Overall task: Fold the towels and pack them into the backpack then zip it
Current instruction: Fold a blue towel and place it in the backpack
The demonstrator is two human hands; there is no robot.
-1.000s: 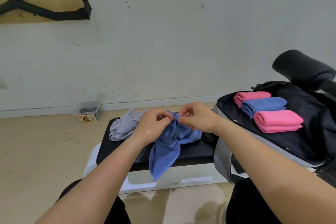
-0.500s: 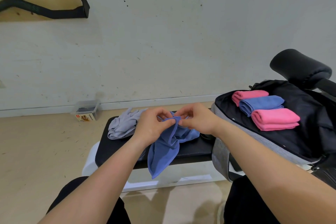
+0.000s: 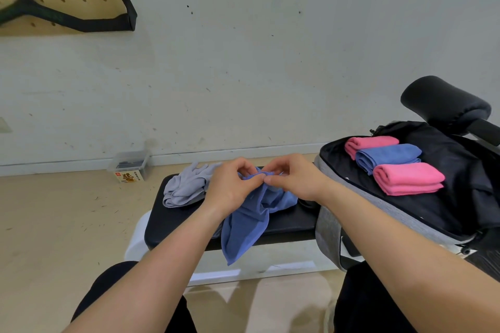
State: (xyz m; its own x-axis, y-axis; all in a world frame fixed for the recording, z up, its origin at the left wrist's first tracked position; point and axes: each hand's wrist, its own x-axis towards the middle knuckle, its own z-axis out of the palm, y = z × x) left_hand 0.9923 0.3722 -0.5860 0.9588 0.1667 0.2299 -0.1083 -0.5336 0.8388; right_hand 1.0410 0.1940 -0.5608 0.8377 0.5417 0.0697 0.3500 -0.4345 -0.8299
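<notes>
A crumpled blue towel (image 3: 249, 224) hangs over the front of a black padded bench (image 3: 286, 224). My left hand (image 3: 232, 186) and my right hand (image 3: 295, 178) meet above it, both pinching its upper edge between fingers and thumb. A grey towel (image 3: 186, 186) lies bunched on the bench's far left end. The open grey-and-black backpack (image 3: 384, 213) lies to the right. Inside it sit three folded towels: a pink one (image 3: 370, 143) at the back, a blue one (image 3: 387, 157) in the middle, a pink one (image 3: 408, 178) in front.
A small clear box (image 3: 130, 167) stands on the wooden floor by the wall. A black padded roll (image 3: 443, 105) juts over the backpack at the right. A black handle (image 3: 67, 16) hangs on a pegboard at the upper left. My knees sit below the bench.
My fingers keep working along the blue towel's top edge, hands staying close together. The towel's hanging part has barely shifted.
</notes>
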